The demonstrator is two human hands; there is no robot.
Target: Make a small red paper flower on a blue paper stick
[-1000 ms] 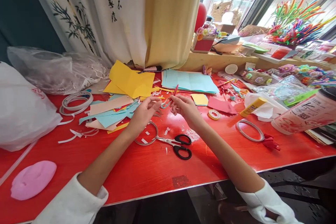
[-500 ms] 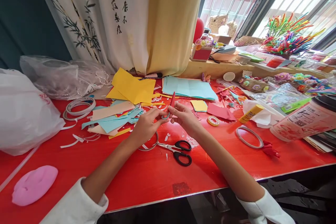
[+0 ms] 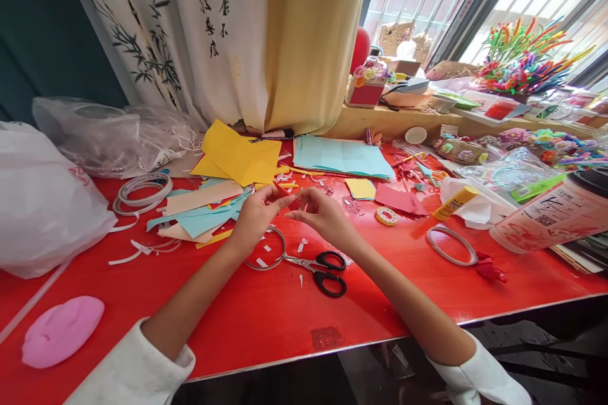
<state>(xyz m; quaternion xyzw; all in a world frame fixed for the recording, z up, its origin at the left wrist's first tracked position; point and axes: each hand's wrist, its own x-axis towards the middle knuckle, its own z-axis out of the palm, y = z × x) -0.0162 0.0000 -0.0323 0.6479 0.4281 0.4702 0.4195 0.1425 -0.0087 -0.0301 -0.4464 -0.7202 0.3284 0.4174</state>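
My left hand (image 3: 259, 214) is closed, thumb and index finger pinching a small folded piece of red paper (image 3: 284, 189). Opposite it, my right hand (image 3: 323, 215) has its fingers curled in a pinch at the paper's right edge; the fingertips hide part of the fold. Just below the hands lies a thin tape ring (image 3: 284, 245) with white scraps inside it. Black-handled scissors (image 3: 316, 264) rest on the red table, their tips touching the ring.
Cut blue and peach paper strips (image 3: 199, 215) and yellow sheets (image 3: 242, 155) lie left. Blue sheets (image 3: 339, 157) are behind. To the right are a glue stick (image 3: 456, 202), another tape ring (image 3: 451, 247) and a large cup (image 3: 546, 215). Pink putty (image 3: 63, 331) sits front left.
The red paper stood upright as a narrow point; now it is tilted and lower, over to the left. Both hands have shifted slightly left, and the right fingers have turned toward the left hand.
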